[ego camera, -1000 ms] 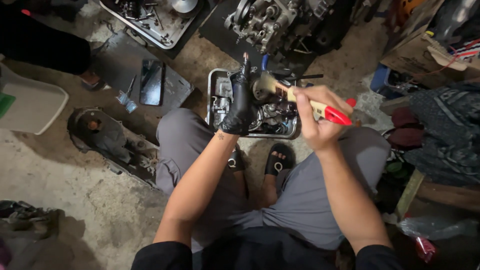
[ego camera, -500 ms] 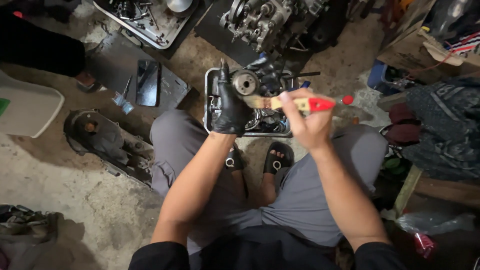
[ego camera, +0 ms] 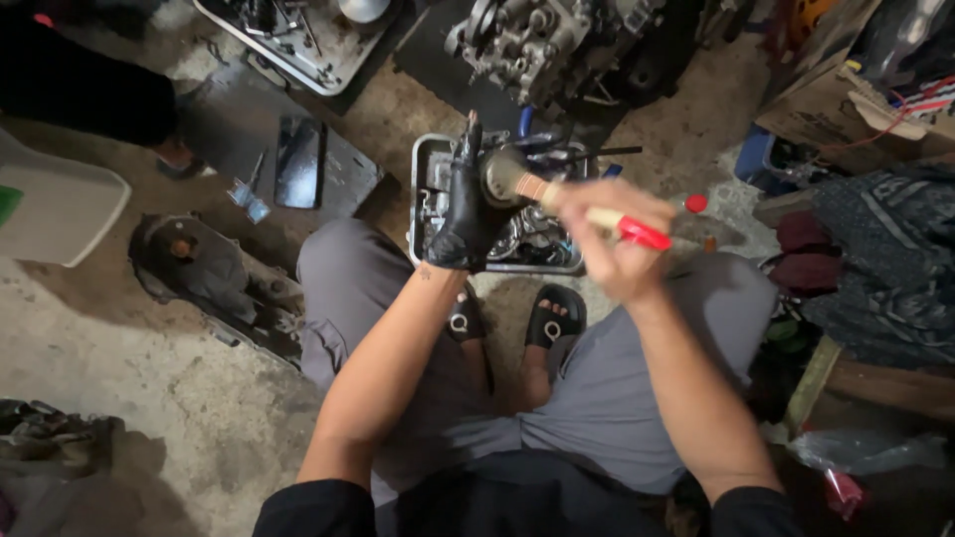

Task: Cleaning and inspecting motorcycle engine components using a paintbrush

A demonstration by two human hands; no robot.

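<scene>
Hands over a metal tray [ego camera: 423, 214] on the floor: gloved left hand [ego camera: 466, 214] gripped a part [ego camera: 502, 174], right hand [ego camera: 609, 239] clutched a brush [ego camera: 557, 194].

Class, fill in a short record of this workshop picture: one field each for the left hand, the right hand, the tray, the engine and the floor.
left hand: black-gloved left hand holds a small dark part over the tray
right hand: bare right hand, blurred, grips a brush with a red-tipped handle, bristles against the part
tray: metal tray on the ground between the knees, holding oily parts
engine: engine block beyond the tray
floor: rough concrete, a dark cover to the left
</scene>
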